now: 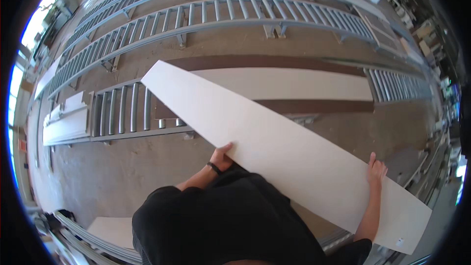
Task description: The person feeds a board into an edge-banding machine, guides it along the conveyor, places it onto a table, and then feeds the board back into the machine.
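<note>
**Long white flat board: risks while carried over the roller track**

The long white flat board (274, 142) was in the air, held slantwise across our body, its far end reaching out above the grey metal roller conveyor (122, 110) and its near end hanging past our right side. Our left hand (222, 156) gripped the near long edge, thumb on top and fingers curled under. Our right hand (376, 169) lay flat with fingers spread on the top face close to the far long edge; whether it gripped that edge we could not tell.

Noted hazards, as judgement only:

- Both hands sat toward the near half, so the far end was unsupported. It could dip and strike the rollers, chipping a corner.
- A flat right hand gives little hold; if the board tilted toward the right it could slide off.
- The near end overhung the low grey rail (338, 238) by our right leg and could knock it on a turn.
- A second white panel (294, 84) already lay on dark brown sheets (314, 106) just beyond. Setting the carried board down askew could scrape its face.
- More white strips (66, 125) lay to the left, within the sweep of the far end.
</note>
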Demonstrator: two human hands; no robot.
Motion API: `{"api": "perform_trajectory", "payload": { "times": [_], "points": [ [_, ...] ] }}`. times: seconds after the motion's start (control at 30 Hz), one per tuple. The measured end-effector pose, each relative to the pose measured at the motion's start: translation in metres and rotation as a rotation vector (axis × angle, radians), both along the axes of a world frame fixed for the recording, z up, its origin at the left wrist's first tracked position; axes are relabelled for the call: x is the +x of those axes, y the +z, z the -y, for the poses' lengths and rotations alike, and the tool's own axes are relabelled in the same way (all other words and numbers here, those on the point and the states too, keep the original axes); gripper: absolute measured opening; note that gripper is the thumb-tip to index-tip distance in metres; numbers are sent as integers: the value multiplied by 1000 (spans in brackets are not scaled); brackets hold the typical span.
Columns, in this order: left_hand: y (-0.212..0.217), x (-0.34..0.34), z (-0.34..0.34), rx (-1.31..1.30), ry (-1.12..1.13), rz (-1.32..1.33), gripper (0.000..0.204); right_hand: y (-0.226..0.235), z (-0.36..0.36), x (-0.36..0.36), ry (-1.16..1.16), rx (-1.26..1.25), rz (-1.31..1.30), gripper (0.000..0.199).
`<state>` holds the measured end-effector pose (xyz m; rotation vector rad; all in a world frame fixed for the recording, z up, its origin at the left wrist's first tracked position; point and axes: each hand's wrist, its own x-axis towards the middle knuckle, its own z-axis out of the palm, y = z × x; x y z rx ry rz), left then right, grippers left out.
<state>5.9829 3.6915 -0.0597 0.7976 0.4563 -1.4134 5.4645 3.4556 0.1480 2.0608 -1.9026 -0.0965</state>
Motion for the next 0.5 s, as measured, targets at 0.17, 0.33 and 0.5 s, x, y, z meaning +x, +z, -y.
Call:
{"api": "perform_trajectory", "payload": {
  "times": [0.17,0.33,0.5],
  "points": [
    [-14,-66,77,23,126,-79,44,26,152,-41,130,-9,-65,82],
    [-28,-123,161,45,249,-122,45,17,297,-51,220,10,-77,83],
    [-15,-151,254,92,369,-199,46,14,437,-37,301,60,-90,84]
  ]
}}
